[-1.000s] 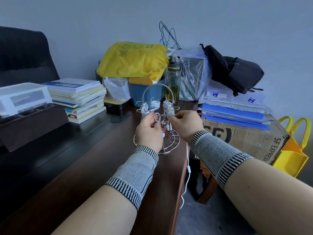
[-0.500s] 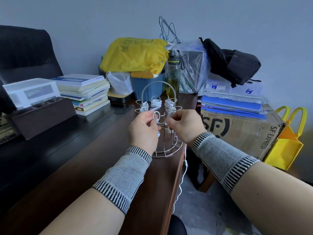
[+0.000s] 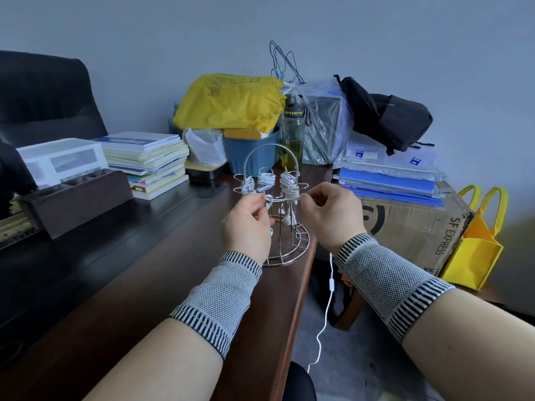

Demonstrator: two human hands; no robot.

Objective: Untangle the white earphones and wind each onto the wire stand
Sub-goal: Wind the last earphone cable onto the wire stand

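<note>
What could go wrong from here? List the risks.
1. The wire stand sits near the desk edge; the cord stretched between the left hand and right hand could tip it off.
2. The slack cord dangling below the right hand might snag.
3. Winding could disturb the wound bundles.

The left hand [image 3: 246, 224] and right hand [image 3: 330, 214] have drawn apart. A stretch of white cord [image 3: 279, 200] now runs taut between them.

The wire stand [image 3: 278, 215] stands on the desk [image 3: 150, 285] between my hands; books [image 3: 150, 160] lie behind-left, a box [image 3: 417, 227] right.
</note>
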